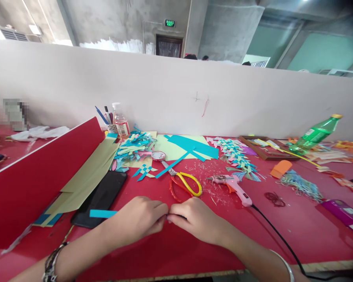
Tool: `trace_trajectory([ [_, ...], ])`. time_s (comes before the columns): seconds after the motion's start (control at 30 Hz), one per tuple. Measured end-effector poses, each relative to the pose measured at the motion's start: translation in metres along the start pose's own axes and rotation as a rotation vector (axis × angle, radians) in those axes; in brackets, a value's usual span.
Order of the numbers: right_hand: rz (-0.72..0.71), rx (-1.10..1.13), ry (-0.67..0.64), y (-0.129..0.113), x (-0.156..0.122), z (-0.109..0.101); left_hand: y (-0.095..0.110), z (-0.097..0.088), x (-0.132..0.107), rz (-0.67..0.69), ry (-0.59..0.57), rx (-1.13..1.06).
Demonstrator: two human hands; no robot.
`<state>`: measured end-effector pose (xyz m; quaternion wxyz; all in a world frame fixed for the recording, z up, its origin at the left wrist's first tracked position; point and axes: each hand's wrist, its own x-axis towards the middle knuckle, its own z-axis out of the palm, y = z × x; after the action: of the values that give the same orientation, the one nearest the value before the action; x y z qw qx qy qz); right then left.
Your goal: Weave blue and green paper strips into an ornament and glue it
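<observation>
My left hand [145,215] is closed in a pinch, its fingertips meeting those of my right hand [195,219] above the red table. A blue paper strip [102,213] runs out from behind the left hand, in line with the pinch. Closed as well, my right hand hides whatever lies between its fingertips. Just beyond the hands are scissors [197,185] with one yellow and one red handle, a roll of tape [158,156] by their blades, and a small woven paper piece [145,170]. To the right lies a pink glue gun [231,185] with a black cord.
A black phone [113,190] and long yellow-green paper sheets [88,176] lie beside a red divider [47,184]. Cut strips [137,147] are heaped behind, near a bottle [122,123]. A woven paper braid [235,154], wooden tray [257,150] and green bottle [317,135] stand right.
</observation>
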<state>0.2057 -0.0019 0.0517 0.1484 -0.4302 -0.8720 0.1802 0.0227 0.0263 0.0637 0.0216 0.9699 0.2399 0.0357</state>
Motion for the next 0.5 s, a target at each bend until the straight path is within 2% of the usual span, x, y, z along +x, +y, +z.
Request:
trace_trajectory([
  [0.17,0.014,0.243,-0.026,0.0,-0.004,-0.008,-0.008,0.01,-0.005,0.153,0.274,0.191],
  [0.23,0.053,0.317,-0.024,0.004,-0.009,-0.013,-0.014,0.01,-0.01,0.18,0.335,0.211],
  [0.43,0.149,0.308,-0.009,0.02,-0.022,-0.025,-0.039,0.008,-0.032,0.128,0.349,0.254],
  [0.5,0.176,0.29,-0.002,0.025,-0.028,-0.03,-0.053,0.007,-0.045,0.096,0.313,0.281],
])
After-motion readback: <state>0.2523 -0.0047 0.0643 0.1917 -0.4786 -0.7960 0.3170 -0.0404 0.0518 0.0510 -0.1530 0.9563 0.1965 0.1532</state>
